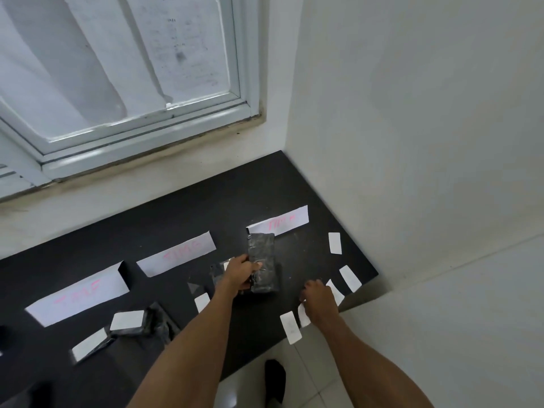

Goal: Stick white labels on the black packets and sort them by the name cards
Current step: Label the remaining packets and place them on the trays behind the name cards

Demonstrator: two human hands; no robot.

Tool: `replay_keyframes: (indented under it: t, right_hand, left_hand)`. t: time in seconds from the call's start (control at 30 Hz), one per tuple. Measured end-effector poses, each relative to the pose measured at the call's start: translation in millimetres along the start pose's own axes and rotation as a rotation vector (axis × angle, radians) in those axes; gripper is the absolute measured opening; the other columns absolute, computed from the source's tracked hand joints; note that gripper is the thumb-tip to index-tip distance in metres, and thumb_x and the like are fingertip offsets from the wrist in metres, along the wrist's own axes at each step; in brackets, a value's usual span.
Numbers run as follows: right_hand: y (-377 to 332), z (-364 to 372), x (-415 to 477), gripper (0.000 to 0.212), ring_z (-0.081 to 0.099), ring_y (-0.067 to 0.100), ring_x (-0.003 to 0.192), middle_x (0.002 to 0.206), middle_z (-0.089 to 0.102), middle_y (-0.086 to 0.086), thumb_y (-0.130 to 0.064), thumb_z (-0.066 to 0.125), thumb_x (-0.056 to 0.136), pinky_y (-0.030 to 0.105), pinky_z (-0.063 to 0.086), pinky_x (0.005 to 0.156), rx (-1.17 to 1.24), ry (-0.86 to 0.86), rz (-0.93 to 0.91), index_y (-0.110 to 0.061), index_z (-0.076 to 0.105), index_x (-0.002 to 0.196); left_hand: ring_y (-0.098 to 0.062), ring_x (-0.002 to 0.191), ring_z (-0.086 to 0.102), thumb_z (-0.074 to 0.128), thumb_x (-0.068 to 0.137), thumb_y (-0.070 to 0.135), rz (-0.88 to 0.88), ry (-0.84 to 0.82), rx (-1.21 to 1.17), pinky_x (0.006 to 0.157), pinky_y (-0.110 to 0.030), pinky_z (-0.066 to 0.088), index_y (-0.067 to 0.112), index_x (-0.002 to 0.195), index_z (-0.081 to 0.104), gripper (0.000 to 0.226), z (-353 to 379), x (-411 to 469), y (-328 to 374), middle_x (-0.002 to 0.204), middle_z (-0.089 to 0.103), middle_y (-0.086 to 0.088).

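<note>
Fingers (pixel 255 265) of our left hand (pixel 240 273) curl round a black packet (pixel 263 262), gripping it. The packet reaches beyond them to the nearest name card (pixel 278 221). Right hand (pixel 319 300) fingers bend down onto a white label (pixel 303 316); pinch or mere touch, we cannot tell. Count: three name cards, six loose labels, two labelled packets (pixel 126 320) left of the gripping fingers.

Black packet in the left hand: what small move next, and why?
Probably lift the white label under the right hand and carry it to the black packet: the left hand grips that packet, whose visible face shows no label.
</note>
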State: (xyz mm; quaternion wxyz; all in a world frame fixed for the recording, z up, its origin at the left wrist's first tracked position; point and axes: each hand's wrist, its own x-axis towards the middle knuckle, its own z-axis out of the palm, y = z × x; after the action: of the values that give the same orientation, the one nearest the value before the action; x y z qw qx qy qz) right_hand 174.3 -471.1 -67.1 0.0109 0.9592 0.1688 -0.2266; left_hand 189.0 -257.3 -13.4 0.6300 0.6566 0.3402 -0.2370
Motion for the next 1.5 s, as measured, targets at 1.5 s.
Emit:
replay_keyframes:
  t: [1.5]
  right_hand:
    - [-245,-154,-28,0.02,0.07,0.016,0.086,0.085,0.074,-0.003,-0.032,0.08,0.074,0.036,0.058,0.083,1.373,0.215,-0.046,-0.019,0.076,0.088]
  left_hand:
    - [-0.033,0.098,0.067,0.064,0.09,0.04,0.294,0.183,-0.589,0.082,-0.043,0.057,0.006,0.115,0.063,0.042,-175,-125,5,0.107,0.07,-0.017]
